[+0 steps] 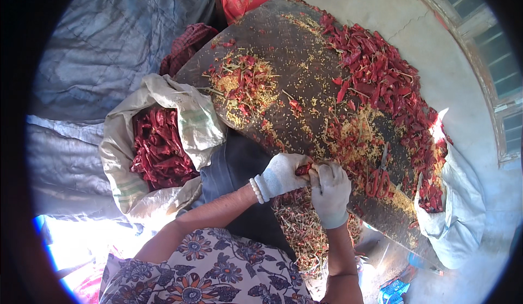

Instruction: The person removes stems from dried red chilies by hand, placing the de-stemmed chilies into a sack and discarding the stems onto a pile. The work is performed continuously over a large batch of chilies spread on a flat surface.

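My left hand point(284, 174), in a pale knit glove with a beaded bracelet at the wrist, grips a dried red chili pepper point(303, 169). My gloved right hand point(331, 189) meets it at the chili's other end, fingers bent and pinched there; part of the chili is hidden by the fingers. Both hands are above the near edge of a dark wooden table point(286, 38). Just right of my right hand lie scissors point(380, 181) with red handles, among chili scraps and yellow seeds point(359, 128). Below my hands is a heap of chili stems point(302, 226).
A woven sack point(122, 181) full of dried chilies stands at my left. Red chilies point(376, 67) are piled along the table's far right side, beside a white sack point(461, 206). Seeds and stems point(245, 83) form a mound at the left. A blue plastic stool point(393, 291) is low right.
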Demonstrator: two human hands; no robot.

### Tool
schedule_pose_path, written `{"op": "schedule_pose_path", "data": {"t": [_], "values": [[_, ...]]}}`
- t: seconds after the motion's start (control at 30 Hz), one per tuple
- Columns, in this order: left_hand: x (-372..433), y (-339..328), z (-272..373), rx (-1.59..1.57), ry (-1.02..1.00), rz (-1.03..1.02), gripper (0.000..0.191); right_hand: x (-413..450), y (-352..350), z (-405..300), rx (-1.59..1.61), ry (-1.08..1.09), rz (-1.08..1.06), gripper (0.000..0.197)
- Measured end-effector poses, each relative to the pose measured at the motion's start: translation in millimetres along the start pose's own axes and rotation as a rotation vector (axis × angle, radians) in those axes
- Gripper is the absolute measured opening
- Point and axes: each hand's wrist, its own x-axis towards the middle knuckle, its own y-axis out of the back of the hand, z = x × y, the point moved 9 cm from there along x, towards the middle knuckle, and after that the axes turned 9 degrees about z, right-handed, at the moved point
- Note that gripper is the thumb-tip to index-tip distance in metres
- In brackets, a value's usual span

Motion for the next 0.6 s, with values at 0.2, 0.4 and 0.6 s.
{"op": "schedule_pose_path", "data": {"t": [0.2,0.4,0.6], "values": [[-2,-3,11,0.144,-0.154,-0.058,0.022,-11,-18,35,0.564,-0.41,-0.036,0.007],[-5,-5,23,0.128,-0.293,-0.104,0.022,-76,-60,85,1.335,-1.308,0.065,0.004],[-3,22,10,-0.141,-0.012,0.117,0.014,-40,-13,147,1.551,-0.735,0.522,0.029]]}}
